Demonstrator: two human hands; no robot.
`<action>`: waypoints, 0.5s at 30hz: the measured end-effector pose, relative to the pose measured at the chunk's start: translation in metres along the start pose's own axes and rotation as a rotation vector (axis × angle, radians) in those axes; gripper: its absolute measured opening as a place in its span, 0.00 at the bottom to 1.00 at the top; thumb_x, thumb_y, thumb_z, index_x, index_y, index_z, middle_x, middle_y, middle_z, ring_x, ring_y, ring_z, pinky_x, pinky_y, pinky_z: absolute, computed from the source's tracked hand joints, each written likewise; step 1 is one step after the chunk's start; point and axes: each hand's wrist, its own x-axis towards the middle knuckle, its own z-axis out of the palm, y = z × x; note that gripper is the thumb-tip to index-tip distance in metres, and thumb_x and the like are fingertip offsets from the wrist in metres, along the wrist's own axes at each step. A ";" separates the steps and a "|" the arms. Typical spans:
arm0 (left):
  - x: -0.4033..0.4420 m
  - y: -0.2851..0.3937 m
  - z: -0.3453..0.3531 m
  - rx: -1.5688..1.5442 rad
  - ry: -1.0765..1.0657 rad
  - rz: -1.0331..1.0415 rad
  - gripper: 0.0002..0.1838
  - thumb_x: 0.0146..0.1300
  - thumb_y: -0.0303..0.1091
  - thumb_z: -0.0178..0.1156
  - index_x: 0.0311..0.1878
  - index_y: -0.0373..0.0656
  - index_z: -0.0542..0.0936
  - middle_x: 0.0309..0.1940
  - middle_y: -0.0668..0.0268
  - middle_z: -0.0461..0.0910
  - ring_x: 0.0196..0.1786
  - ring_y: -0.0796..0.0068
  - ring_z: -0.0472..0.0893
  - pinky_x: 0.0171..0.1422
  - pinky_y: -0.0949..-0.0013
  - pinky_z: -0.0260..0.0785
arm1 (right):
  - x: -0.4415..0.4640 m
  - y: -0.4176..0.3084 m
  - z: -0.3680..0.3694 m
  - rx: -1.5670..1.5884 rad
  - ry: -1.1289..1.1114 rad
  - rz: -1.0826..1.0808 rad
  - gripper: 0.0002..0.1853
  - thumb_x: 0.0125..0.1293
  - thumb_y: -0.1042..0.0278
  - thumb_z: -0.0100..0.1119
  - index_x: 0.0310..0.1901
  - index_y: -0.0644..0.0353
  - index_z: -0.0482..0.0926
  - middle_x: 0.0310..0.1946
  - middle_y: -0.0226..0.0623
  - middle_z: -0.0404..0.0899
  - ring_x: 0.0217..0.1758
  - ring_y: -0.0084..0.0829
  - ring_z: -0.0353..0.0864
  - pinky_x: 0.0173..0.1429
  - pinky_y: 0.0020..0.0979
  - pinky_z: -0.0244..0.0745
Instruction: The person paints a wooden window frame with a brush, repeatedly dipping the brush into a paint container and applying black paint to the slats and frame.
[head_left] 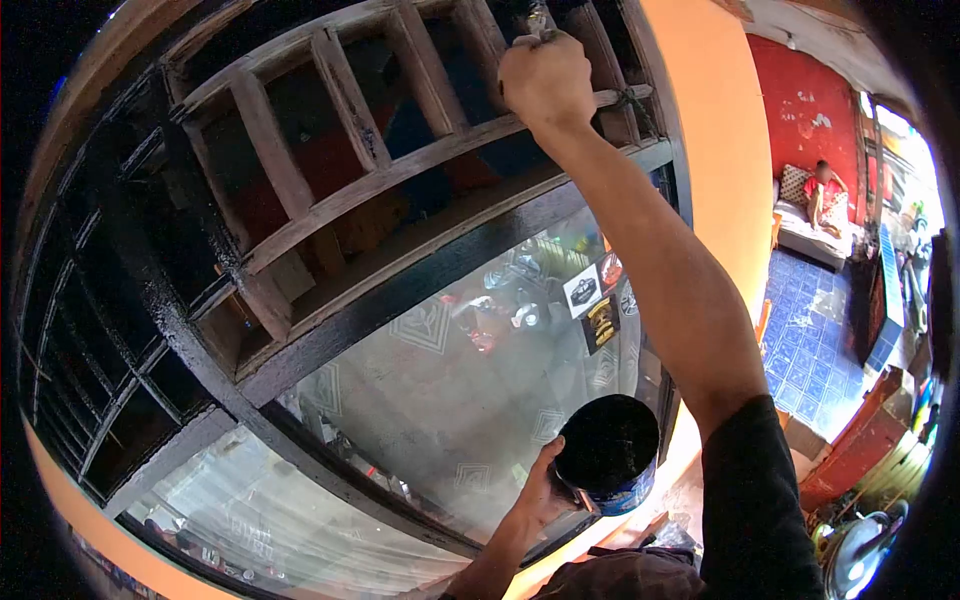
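My right hand [548,80] is raised at the top of the view, its fingers closed round a small tool [540,20] whose far end is hard to make out. It is beside the wooden slats [347,98] of a vent frame above the window. Low in the view, my left hand [545,490] grips a round can [628,497] from its left side, the thumb at the rim. The can's inside is black. Dark coating covers the beam [420,270] under the slats; the slats themselves look brown and bare.
Stickers mark the window glass [430,360]. An orange wall [715,130] borders the frame on the right. Beyond it, a person [822,195] sits on a couch [810,240] by a red wall [800,110]. A red cabinet [850,450] stands at the lower right.
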 end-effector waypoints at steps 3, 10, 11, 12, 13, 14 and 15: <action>0.004 -0.003 0.000 0.008 0.118 0.001 0.48 0.59 0.69 0.56 0.77 0.49 0.60 0.72 0.52 0.65 0.71 0.39 0.67 0.66 0.20 0.57 | 0.017 0.009 0.015 -0.003 -0.036 -0.024 0.18 0.64 0.60 0.54 0.43 0.67 0.84 0.43 0.59 0.84 0.49 0.53 0.84 0.51 0.47 0.78; 0.009 -0.004 -0.009 0.098 0.149 -0.006 0.48 0.59 0.68 0.57 0.76 0.48 0.61 0.73 0.52 0.65 0.71 0.40 0.67 0.65 0.21 0.57 | 0.086 0.018 0.031 -0.065 -0.337 -0.118 0.09 0.65 0.66 0.59 0.34 0.62 0.84 0.26 0.38 0.81 0.28 0.30 0.79 0.35 0.35 0.75; 0.009 -0.001 -0.005 0.108 0.123 0.000 0.48 0.59 0.68 0.57 0.76 0.48 0.61 0.73 0.52 0.65 0.71 0.40 0.67 0.65 0.22 0.57 | 0.093 0.022 0.036 -0.245 -0.274 -0.294 0.09 0.64 0.65 0.59 0.34 0.62 0.84 0.26 0.39 0.81 0.29 0.30 0.79 0.36 0.35 0.75; 0.007 0.000 0.000 0.107 0.098 0.008 0.48 0.59 0.68 0.57 0.76 0.48 0.61 0.73 0.52 0.64 0.71 0.40 0.67 0.64 0.22 0.57 | 0.084 0.015 0.035 0.001 -0.206 -0.104 0.11 0.62 0.64 0.60 0.34 0.65 0.84 0.26 0.43 0.81 0.32 0.32 0.82 0.37 0.35 0.76; 0.005 0.000 0.002 0.096 0.077 0.019 0.48 0.59 0.68 0.56 0.76 0.48 0.61 0.73 0.52 0.64 0.71 0.41 0.67 0.64 0.22 0.57 | 0.072 0.005 0.032 0.266 -0.094 0.061 0.13 0.59 0.64 0.61 0.34 0.68 0.83 0.27 0.46 0.82 0.34 0.34 0.85 0.38 0.34 0.76; 0.005 -0.001 0.002 0.086 0.071 0.015 0.47 0.59 0.68 0.56 0.76 0.49 0.62 0.73 0.53 0.64 0.71 0.41 0.67 0.64 0.22 0.58 | 0.057 0.000 0.026 0.231 0.000 0.044 0.13 0.59 0.64 0.60 0.33 0.70 0.83 0.27 0.48 0.82 0.34 0.35 0.85 0.37 0.36 0.76; 0.004 -0.001 0.001 0.072 0.069 0.014 0.47 0.60 0.68 0.56 0.76 0.49 0.62 0.73 0.53 0.64 0.71 0.41 0.67 0.64 0.22 0.58 | 0.041 -0.005 0.016 0.197 0.089 0.028 0.14 0.58 0.65 0.60 0.33 0.71 0.83 0.27 0.50 0.82 0.34 0.36 0.86 0.36 0.38 0.76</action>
